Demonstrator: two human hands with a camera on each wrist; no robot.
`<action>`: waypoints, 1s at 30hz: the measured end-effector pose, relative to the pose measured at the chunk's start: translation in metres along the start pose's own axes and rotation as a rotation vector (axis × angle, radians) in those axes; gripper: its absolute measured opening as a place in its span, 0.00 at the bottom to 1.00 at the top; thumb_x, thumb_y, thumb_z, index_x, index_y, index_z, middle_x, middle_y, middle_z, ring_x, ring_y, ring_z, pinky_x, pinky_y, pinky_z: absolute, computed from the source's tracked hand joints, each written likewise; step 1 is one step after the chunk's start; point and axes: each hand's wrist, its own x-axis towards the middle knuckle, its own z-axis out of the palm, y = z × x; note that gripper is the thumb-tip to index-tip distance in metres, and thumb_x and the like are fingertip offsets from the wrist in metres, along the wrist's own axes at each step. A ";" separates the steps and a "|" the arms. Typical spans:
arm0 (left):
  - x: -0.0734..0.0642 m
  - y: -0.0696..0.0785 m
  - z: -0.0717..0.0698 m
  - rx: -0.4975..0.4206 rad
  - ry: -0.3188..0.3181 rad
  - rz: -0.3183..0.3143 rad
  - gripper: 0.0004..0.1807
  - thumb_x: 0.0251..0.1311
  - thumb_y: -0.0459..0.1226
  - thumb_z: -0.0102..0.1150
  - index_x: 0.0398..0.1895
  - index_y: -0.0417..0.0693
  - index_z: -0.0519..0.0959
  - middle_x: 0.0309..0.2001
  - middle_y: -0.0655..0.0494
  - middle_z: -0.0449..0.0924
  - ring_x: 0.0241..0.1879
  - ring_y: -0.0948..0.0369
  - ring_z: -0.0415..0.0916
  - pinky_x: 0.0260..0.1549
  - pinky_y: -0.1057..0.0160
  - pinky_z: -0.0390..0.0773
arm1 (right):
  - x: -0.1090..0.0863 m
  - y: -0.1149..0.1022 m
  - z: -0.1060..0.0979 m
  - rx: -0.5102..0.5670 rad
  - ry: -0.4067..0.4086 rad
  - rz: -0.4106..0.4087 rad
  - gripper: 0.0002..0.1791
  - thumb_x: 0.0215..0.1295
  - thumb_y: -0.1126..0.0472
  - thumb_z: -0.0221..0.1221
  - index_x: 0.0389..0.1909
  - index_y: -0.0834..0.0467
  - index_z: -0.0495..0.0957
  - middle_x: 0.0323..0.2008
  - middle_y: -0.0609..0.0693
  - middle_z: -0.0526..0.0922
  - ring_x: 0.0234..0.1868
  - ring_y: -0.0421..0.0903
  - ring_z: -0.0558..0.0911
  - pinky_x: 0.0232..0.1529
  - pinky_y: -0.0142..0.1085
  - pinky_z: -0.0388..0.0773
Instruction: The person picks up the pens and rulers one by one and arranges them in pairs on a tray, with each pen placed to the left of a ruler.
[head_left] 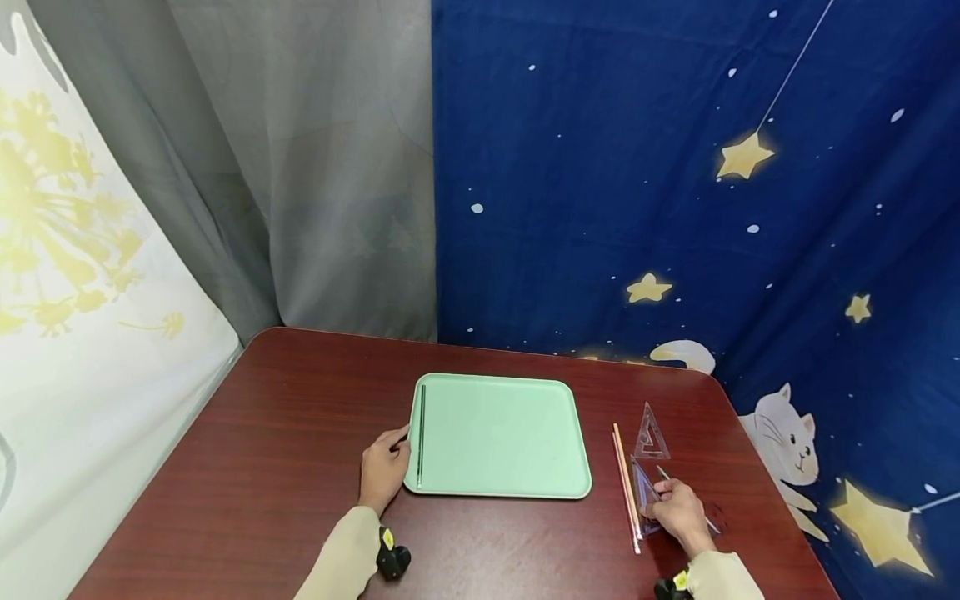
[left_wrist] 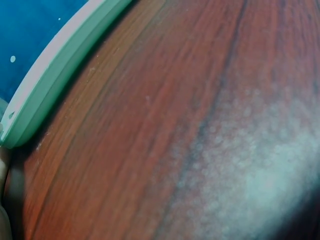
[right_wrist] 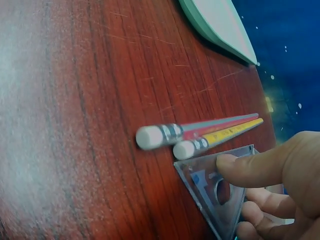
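Note:
A pale green tray (head_left: 498,437) lies on the table, with a dark pencil (head_left: 422,437) along its left side. My left hand (head_left: 384,471) grips the tray's left rim; in the left wrist view only a sliver of fingers shows beside the rim. My right hand (head_left: 678,510) pinches a clear plastic set square (right_wrist: 202,175), thumb on its upper face and fingers curled at its far edge. A thin grey stick (head_left: 663,473) passes under this hand, partly hidden. A second clear set square (head_left: 651,442) lies just beyond.
Two pencils with white erasers, one red and grey (right_wrist: 215,125) and one yellow (right_wrist: 230,132), lie side by side between the tray and the right hand. The reddish-brown table (head_left: 300,400) ends at curtains (head_left: 352,208) behind it.

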 end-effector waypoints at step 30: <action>0.000 0.000 -0.001 -0.011 -0.008 0.001 0.18 0.65 0.33 0.51 0.56 0.47 0.80 0.51 0.47 0.81 0.11 0.67 0.57 0.18 0.69 0.63 | 0.000 -0.007 -0.003 -0.102 -0.055 0.002 0.25 0.35 0.62 0.71 0.35 0.71 0.76 0.31 0.62 0.80 0.35 0.54 0.78 0.40 0.47 0.73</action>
